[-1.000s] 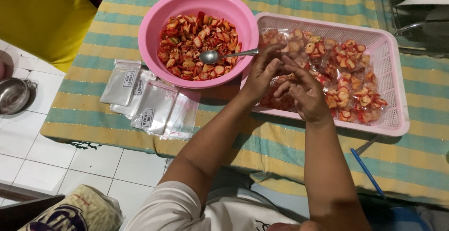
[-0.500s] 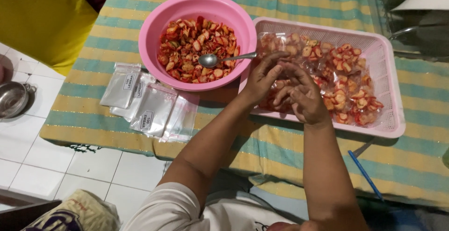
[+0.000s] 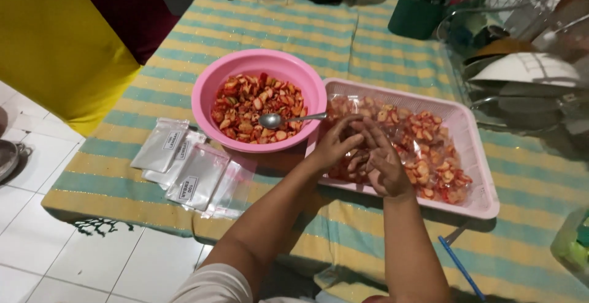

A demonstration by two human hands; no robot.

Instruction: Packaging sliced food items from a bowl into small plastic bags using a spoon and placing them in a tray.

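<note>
Nearest me, my left hand (image 3: 334, 146) and right hand (image 3: 383, 162) pinch a small clear bag (image 3: 356, 132) shut over the pink tray (image 3: 475, 149); I judge sealing is underway, needing firm pressure. Left of the tray lie empty bags (image 3: 187, 168); the pink bowl (image 3: 211, 88) with its spoon (image 3: 285, 119) crowds close.

The left hand (image 3: 334, 146) and right hand (image 3: 383, 165) meet over the pink tray (image 3: 485, 202), and what their fingers (image 3: 359, 126) pinch is hidden between them. The spoon (image 3: 288, 119) bowl is partly sunk in the snack pieces. The metal pan (image 3: 7, 159) is cut by the left edge, the green container (image 3: 573, 248) by the right. The small bag labels (image 3: 189, 188) are too small to tell.
</note>
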